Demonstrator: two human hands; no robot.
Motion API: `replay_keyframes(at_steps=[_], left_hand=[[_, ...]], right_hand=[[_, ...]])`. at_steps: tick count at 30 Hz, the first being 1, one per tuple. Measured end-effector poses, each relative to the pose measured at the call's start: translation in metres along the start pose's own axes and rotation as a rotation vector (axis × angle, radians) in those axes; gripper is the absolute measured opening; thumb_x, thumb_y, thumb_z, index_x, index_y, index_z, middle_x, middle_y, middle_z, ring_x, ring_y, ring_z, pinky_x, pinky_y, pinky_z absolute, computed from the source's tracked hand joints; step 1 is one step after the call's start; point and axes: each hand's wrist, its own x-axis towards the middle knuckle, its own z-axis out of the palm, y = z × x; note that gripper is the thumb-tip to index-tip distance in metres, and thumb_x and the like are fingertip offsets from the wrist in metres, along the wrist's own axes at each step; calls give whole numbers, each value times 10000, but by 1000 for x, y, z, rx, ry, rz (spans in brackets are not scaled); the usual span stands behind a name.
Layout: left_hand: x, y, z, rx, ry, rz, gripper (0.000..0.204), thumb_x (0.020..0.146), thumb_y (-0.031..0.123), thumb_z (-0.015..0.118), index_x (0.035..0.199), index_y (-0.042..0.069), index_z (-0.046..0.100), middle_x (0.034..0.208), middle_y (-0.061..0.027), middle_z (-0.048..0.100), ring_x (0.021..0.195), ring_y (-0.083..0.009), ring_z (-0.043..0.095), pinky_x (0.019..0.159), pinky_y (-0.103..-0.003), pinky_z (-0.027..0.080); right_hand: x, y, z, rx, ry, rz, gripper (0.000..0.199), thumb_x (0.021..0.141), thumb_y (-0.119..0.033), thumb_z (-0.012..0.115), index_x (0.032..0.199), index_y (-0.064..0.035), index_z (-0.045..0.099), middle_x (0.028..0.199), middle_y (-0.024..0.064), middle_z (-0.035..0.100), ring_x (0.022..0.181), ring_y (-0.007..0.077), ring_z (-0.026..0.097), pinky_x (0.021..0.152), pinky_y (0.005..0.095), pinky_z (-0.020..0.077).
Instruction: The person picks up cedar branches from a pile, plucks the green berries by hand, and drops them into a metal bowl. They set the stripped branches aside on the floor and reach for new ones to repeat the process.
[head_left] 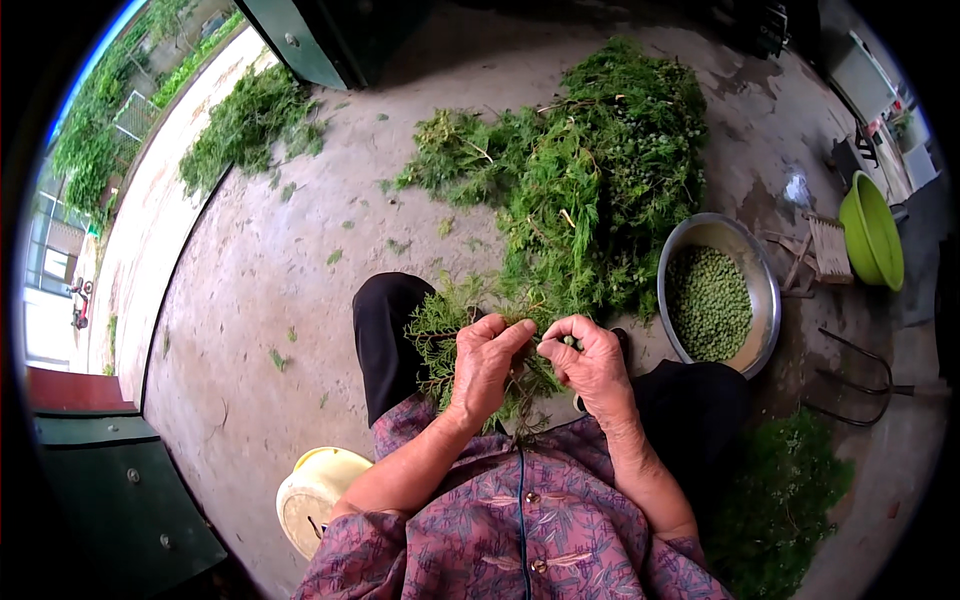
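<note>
Over my lap, my left hand (482, 362) is closed on a feathery evergreen sprig (432, 340), its flat fronds spreading to the left and hanging below the fingers. Close beside it, the fingers of my right hand (596, 368) are curled in a pinch. Small round green cones (572, 342) show between those fingers. To the right of my knees, a wide metal basin (771, 300) holds many similar green cones (708, 305). A large heap of cut evergreen branches (620, 160) lies on the floor just ahead.
A smaller branch pile (245, 125) lies at the far left by a dark green door (300, 40). More greenery (780, 500) is at the lower right. A cream bucket (310, 495) stands at my left; a small wooden stool (828, 248) and lime-green basin (868, 235) are at the right.
</note>
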Motion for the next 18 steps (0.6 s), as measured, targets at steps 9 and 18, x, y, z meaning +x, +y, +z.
replay_keyframes(at_steps=[9, 18], left_hand=[[-2, 2, 3, 101, -42, 48, 269, 817, 176, 616, 637, 42, 468, 578, 25, 445, 510, -47, 405, 401, -219, 337], [2, 1, 4, -71, -170, -77, 193, 841, 188, 599, 714, 76, 507, 640, 10, 517, 514, -74, 463, 443, -220, 389]], right_hand=[[4, 17, 9, -547, 131, -601, 161, 726, -19, 665, 867, -14, 589, 745, 27, 575, 542, 76, 531, 460, 228, 418], [1, 18, -11, 741, 44, 173, 117, 851, -139, 566, 910, -42, 538, 734, 12, 527, 532, 87, 470, 424, 194, 351]])
